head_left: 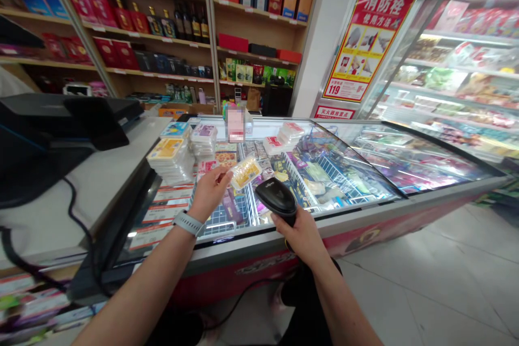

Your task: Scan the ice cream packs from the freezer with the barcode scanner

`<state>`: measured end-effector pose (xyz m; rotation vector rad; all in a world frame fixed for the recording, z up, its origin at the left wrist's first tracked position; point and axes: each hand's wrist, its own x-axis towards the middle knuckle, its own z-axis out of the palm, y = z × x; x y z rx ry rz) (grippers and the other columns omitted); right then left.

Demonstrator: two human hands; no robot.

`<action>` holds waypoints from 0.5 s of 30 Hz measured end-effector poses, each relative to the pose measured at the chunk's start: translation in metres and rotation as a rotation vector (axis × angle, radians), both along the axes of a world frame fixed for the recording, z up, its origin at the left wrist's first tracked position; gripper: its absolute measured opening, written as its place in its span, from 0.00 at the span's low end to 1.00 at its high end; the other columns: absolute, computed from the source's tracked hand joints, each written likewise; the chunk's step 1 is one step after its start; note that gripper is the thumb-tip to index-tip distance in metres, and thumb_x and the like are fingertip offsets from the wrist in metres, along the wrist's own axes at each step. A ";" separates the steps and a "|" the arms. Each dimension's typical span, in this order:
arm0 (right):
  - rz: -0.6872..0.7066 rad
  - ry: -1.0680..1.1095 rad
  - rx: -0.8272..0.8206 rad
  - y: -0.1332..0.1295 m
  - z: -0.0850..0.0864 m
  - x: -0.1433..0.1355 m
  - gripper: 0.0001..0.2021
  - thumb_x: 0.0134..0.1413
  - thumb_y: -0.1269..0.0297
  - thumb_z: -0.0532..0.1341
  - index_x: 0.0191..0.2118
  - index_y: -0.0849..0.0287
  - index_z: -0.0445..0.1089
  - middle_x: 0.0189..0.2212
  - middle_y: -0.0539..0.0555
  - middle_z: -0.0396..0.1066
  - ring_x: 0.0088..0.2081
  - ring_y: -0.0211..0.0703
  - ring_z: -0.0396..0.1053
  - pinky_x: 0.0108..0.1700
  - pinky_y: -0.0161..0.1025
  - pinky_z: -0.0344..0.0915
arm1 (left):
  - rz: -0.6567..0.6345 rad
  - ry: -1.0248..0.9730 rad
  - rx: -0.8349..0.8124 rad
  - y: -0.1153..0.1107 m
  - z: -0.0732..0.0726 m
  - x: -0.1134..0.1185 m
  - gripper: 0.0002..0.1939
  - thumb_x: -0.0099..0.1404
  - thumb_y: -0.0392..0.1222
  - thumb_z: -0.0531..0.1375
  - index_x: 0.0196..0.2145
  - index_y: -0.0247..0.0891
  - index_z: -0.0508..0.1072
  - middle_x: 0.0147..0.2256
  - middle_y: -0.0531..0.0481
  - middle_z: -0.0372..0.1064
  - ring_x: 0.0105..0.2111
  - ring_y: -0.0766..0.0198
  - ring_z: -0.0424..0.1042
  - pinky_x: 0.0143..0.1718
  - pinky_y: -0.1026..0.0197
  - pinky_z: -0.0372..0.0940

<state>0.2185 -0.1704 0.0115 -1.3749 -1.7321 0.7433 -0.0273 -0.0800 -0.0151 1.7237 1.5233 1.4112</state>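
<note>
My left hand [210,192], with a pale band at the wrist, pinches the left end of a flat yellow-labelled packet [245,172] in clear wrap, held above the freezer's glass top. Wrapped round the handle of a black handheld scanner [277,198] is my right hand [299,233]; the scanner's head points up and left, close to the packet but apart from it. On the glass to the left stand a stack of yellow- and blue-labelled packets [170,165] and a purple-labelled stack [203,140]. Red-labelled packets [284,139] sit farther back.
The chest freezer [348,219] holds wire baskets of bagged goods. At left is a counter [95,184] with black checkout equipment [60,135] and hanging cables. Shelves of boxes and bottles [178,27] stand behind; a lit display fridge [462,75] is at right.
</note>
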 end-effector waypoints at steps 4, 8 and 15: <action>-0.002 0.006 -0.002 -0.001 0.001 0.000 0.13 0.56 0.56 0.61 0.40 0.60 0.72 0.32 0.55 0.76 0.36 0.47 0.72 0.38 0.39 0.65 | -0.014 0.004 -0.030 0.001 -0.001 0.000 0.17 0.62 0.53 0.56 0.37 0.36 0.75 0.31 0.48 0.73 0.29 0.61 0.70 0.32 0.60 0.64; -0.013 -0.013 0.047 -0.005 0.006 -0.002 0.11 0.55 0.59 0.62 0.42 0.59 0.70 0.34 0.54 0.75 0.37 0.47 0.72 0.40 0.38 0.65 | -0.010 -0.022 -0.044 -0.001 0.003 0.002 0.17 0.61 0.53 0.56 0.36 0.36 0.75 0.30 0.48 0.73 0.29 0.62 0.70 0.32 0.60 0.64; -0.082 -0.407 0.232 -0.004 0.003 -0.012 0.12 0.51 0.70 0.63 0.42 0.59 0.65 0.36 0.57 0.71 0.38 0.51 0.70 0.37 0.42 0.65 | 0.019 -0.107 -0.118 -0.007 0.015 0.007 0.17 0.58 0.52 0.58 0.38 0.36 0.74 0.27 0.50 0.72 0.27 0.62 0.70 0.28 0.62 0.64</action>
